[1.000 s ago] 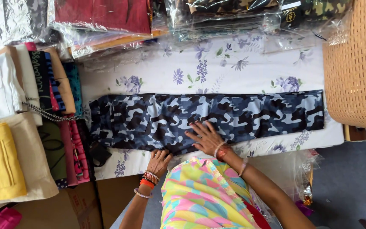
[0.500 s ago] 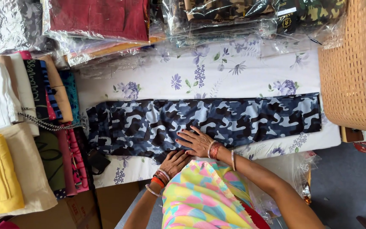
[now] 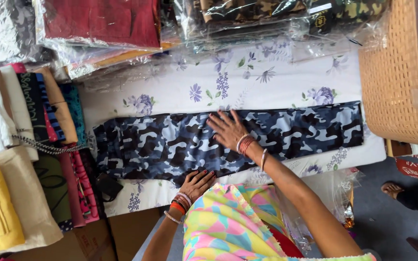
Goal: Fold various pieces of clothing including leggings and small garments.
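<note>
The camo cloth (image 3: 170,145) lies stretched out flat across the flowered sheet (image 3: 180,94) on the counter — a long folded strip in navy, grey-blue, pale blue and black blotches, running from the stacked clothes (image 3: 35,145) on one side almost to the wicker basket (image 3: 395,72) on the other. Its edges look fairly straight, with the end nearest the stack a little rumpled.

Your right hand (image 3: 227,129) rests palm down on the middle of the cloth, fingers released and spread, pressing flat against the fabric rather than gripping it; the forearm reaches out over the near edge, bangles at the wrist. Your left hand (image 3: 199,183) sits at the near edge of the cloth, close to your body — fingers bent and touching the hem, but you cannot tell from here whether they pinch it or merely lie on it.

Plastic-wrapped bundles (image 3: 102,24) lie along the far side of the sheet, well apart from both hands.
</note>
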